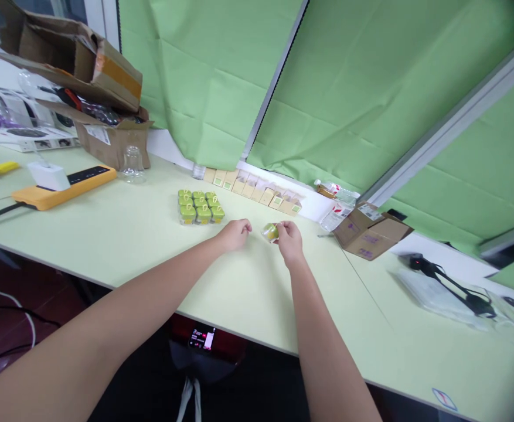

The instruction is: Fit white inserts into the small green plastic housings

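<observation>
My right hand (290,239) is closed around one side of a small clear box with green and yellow in it (270,232), held just above the table. Left of it, a short gap away, my left hand (235,233) is curled with thumb and fingers together, and nothing shows in it. Beyond that hand, a block of several small green-topped clear boxes (199,207) stands in tight rows. Along the wall behind runs a line of small beige cartons (252,187), some with open flaps.
An orange power strip (78,179) with a white plug, an upturned clear cup (132,164) and cardboard boxes (113,140) are at the left. To the right are plastic bottles (336,217), an open carton (368,233) and a black cabled device (450,284). A lit phone (202,337) lies below the table edge.
</observation>
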{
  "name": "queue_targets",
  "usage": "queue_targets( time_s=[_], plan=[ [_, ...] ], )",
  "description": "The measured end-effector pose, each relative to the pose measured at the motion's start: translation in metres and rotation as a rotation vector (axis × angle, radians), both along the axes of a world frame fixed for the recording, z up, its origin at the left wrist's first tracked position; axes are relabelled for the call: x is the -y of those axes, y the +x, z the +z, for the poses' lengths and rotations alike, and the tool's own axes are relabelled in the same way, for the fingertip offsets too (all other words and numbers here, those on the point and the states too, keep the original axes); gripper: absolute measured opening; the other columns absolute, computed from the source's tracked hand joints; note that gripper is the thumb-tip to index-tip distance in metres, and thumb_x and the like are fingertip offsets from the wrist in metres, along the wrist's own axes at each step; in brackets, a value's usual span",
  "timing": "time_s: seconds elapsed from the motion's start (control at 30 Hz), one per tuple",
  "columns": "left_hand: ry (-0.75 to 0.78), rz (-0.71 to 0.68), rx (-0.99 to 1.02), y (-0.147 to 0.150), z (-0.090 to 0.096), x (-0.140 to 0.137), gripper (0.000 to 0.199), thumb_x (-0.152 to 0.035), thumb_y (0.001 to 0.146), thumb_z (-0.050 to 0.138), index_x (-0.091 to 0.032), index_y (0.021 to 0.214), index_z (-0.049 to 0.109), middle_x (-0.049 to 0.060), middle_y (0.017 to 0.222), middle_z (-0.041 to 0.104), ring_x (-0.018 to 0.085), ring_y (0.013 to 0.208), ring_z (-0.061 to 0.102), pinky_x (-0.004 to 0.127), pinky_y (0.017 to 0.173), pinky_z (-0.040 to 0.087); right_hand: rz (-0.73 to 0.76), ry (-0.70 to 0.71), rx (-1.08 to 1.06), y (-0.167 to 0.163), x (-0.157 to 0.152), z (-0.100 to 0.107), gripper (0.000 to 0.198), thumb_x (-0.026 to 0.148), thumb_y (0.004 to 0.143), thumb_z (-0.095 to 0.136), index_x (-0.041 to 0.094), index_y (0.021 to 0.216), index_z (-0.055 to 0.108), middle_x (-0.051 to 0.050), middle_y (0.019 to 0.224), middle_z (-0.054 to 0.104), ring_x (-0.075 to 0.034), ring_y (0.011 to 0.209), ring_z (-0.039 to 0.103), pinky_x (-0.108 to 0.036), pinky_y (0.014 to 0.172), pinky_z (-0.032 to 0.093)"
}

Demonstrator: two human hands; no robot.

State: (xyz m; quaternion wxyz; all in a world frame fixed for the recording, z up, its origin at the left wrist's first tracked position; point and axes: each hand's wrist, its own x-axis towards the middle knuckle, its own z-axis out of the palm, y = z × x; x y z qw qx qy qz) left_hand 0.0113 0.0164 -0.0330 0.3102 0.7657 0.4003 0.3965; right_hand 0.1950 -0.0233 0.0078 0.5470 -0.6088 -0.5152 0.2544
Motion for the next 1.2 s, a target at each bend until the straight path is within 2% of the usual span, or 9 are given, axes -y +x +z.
queue_targets(
  time_s=[0.1,0.2,0.3,0.53,0.7,0.87,0.97,1.07,1.2],
  plan=[
    [-0.044,-0.029,0.151,0.002,0.000,-0.002,0.034,-0.010,0.075,0.053,-0.016,0.108,0.062,0.007,0.107,0.069,0.016,0.093,0.063,0.031,0.087,0.051,0.001,0.022,0.146,0.007,-0.004,-0.023,0.027,0.047,0.079,0.056,0.021,0.088,0.056,-0.004,0.097,0.069,-0.016,0.078,0.062,-0.028,0.065,0.051],
    [-0.063,-0.137,0.233,0.006,0.001,0.004,0.059,-0.022,0.073,0.069,-0.020,0.130,0.051,0.012,0.126,0.063,0.020,0.109,0.062,0.035,0.092,0.051,0.101,0.063,0.177,0.003,-0.004,-0.029,0.026,0.046,0.083,0.054,0.021,0.089,0.058,-0.004,0.098,0.070,-0.016,0.080,0.064,-0.029,0.070,0.050],
    [-0.059,-0.165,0.213,0.007,0.000,0.009,0.070,-0.032,0.070,0.078,-0.019,0.133,0.050,0.013,0.120,0.065,0.019,0.100,0.066,0.035,0.092,0.052,0.203,0.115,0.196,-0.004,-0.001,-0.027,0.025,0.045,0.084,0.055,0.021,0.089,0.060,-0.004,0.097,0.071,-0.016,0.085,0.065,-0.030,0.079,0.050],
    [-0.019,-0.189,0.131,0.002,0.002,0.013,0.065,-0.042,0.070,0.076,-0.019,0.127,0.054,0.006,0.099,0.066,0.014,0.081,0.063,0.029,0.076,0.053,0.301,0.107,0.034,-0.011,0.004,-0.022,0.028,0.047,0.080,0.064,0.020,0.087,0.060,-0.005,0.096,0.071,-0.016,0.089,0.065,-0.032,0.085,0.051],
    [0.099,-0.100,-0.015,-0.008,0.003,0.003,0.057,-0.040,0.069,0.075,-0.020,0.120,0.058,0.007,0.103,0.066,0.018,0.088,0.063,0.031,0.080,0.051,0.134,0.122,-0.265,-0.009,0.008,-0.010,0.024,0.042,0.079,0.065,0.022,0.087,0.054,-0.004,0.103,0.068,-0.017,0.091,0.065,-0.034,0.077,0.057],
    [0.162,0.146,-0.162,-0.018,-0.003,-0.011,0.047,-0.039,0.075,0.069,-0.016,0.115,0.059,0.011,0.110,0.063,0.024,0.096,0.062,0.037,0.089,0.050,0.092,-0.141,-0.604,-0.005,0.010,-0.010,0.009,0.027,0.082,0.059,0.023,0.085,0.051,-0.001,0.088,0.066,-0.017,0.078,0.066,-0.037,0.070,0.061],
    [0.192,0.205,-0.186,-0.018,-0.001,-0.008,0.045,-0.036,0.079,0.065,-0.017,0.118,0.058,0.013,0.120,0.058,0.026,0.105,0.060,0.039,0.095,0.048,0.127,-0.295,-0.691,-0.005,0.009,-0.013,0.006,0.025,0.085,0.058,0.022,0.088,0.056,-0.004,0.086,0.065,-0.017,0.075,0.066,-0.031,0.063,0.059],
    [0.320,0.170,-0.162,-0.013,0.009,0.006,0.045,-0.028,0.081,0.061,-0.018,0.124,0.055,0.012,0.127,0.054,0.027,0.120,0.053,0.040,0.103,0.044,0.196,-0.366,-0.721,-0.006,0.011,-0.014,0.015,0.034,0.086,0.062,0.020,0.090,0.060,-0.007,0.087,0.066,-0.018,0.078,0.067,-0.027,0.059,0.056],
    [0.500,0.030,-0.113,-0.007,0.023,0.026,0.049,-0.017,0.081,0.055,-0.019,0.130,0.053,0.010,0.133,0.053,0.025,0.129,0.046,0.039,0.112,0.037,0.379,-0.335,-0.636,-0.006,0.017,-0.012,0.021,0.032,0.078,0.075,0.017,0.089,0.066,-0.005,0.091,0.068,-0.014,0.082,0.066,-0.024,0.071,0.057]
  ],
)
